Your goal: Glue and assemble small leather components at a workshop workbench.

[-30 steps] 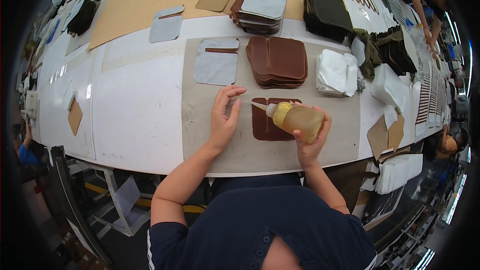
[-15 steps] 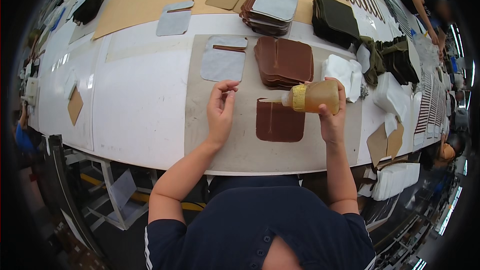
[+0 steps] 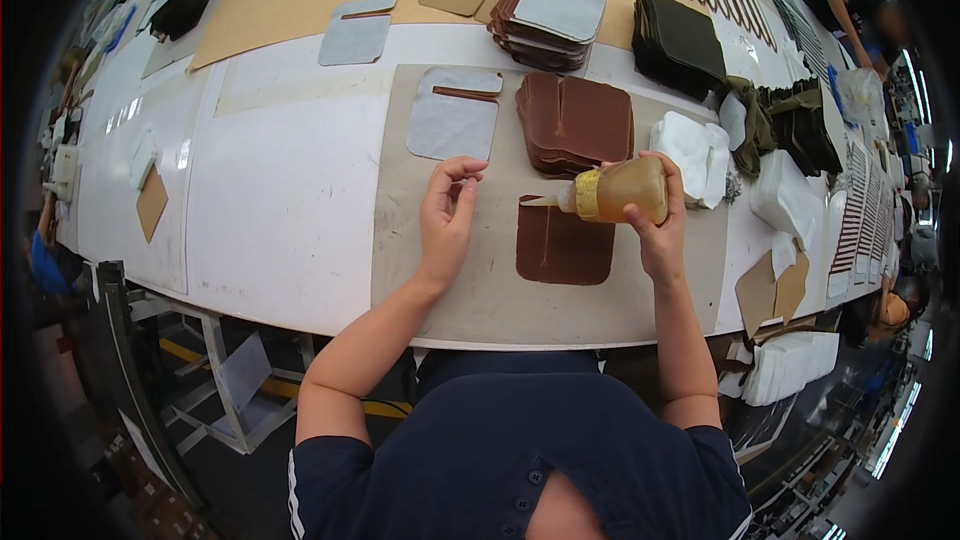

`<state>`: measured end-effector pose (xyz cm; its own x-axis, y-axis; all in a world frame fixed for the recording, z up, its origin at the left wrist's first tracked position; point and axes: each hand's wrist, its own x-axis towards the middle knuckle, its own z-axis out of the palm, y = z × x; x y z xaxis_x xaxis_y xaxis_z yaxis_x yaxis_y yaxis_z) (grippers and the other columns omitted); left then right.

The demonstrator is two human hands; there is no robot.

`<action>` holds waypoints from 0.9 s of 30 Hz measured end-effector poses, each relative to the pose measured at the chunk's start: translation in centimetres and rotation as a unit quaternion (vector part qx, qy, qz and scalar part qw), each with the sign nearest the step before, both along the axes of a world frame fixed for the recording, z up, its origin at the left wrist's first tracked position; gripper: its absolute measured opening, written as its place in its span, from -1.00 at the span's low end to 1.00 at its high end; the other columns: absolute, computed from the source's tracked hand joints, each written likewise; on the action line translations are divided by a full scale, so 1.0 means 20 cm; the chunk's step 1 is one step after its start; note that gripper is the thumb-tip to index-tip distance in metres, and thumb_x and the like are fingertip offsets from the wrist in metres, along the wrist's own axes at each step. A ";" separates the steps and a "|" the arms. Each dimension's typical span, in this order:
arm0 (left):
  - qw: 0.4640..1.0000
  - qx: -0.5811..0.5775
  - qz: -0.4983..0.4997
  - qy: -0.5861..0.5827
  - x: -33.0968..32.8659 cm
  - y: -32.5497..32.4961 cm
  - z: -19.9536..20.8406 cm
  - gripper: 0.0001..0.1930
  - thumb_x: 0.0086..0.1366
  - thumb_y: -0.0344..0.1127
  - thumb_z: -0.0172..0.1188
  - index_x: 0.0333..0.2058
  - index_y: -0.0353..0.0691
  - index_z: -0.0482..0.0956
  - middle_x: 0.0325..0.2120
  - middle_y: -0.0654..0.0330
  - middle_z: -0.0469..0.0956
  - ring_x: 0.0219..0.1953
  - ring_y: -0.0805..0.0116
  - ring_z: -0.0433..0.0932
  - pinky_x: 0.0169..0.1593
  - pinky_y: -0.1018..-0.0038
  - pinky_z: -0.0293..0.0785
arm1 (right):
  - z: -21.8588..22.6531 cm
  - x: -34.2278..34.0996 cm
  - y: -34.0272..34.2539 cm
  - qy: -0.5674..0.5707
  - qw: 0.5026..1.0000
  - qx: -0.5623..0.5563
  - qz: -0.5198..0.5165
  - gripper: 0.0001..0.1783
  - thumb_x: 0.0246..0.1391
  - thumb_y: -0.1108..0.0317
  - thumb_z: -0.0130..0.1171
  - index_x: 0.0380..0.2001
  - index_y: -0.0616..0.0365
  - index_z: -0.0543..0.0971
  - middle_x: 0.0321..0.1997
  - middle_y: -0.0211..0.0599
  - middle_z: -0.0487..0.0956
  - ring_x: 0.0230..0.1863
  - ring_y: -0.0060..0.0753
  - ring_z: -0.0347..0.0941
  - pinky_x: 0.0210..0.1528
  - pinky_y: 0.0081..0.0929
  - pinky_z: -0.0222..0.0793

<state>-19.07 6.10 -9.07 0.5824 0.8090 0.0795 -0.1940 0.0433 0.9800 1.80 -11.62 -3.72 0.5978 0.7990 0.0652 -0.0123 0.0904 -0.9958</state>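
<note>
A squeeze bottle (image 3: 634, 190) of amber liquid, with a yellow-wrapped neck and pale pointed nozzle, lies tilted sideways in my right hand (image 3: 661, 230). Its nozzle points left, over the top left corner of a brown leather piece (image 3: 566, 255). Whether the tip touches the leather I cannot tell. A thin line runs down that piece. To its left hovers my left hand (image 3: 447, 215), fingers loosely curled, thumb apart, nothing visible in it. Just beyond are a grey-backed piece with a brown-edged slit (image 3: 452, 123) and a stack of brown leather pieces (image 3: 578, 122).
Under the work lies a grey mat (image 3: 420, 305) on a white table. Farther back stand a stack of grey-backed pieces (image 3: 552, 10) and a dark stack (image 3: 678, 40). White folded cloth (image 3: 690, 155) sits to the right. Another person (image 3: 850, 15) works at the far right.
My right hand has brought the bottle slightly left across the leather piece, its nozzle now nearer the top left corner. My left hand keeps almost the same place. The whole view has shifted a little.
</note>
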 end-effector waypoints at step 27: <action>1.000 0.003 -0.003 0.008 0.00 0.00 -0.01 -0.80 0.48 -0.53 0.02 -0.02 -0.29 0.57 -0.02 0.28 0.50 -0.04 0.52 0.44 0.12 0.55 0.36 | -0.01 -0.04 -0.12 0.044 0.994 -0.014 0.102 -0.16 0.05 0.14 0.54 0.29 0.09 0.30 0.09 -0.06 0.61 0.22 -0.16 0.55 0.29 -0.25 0.42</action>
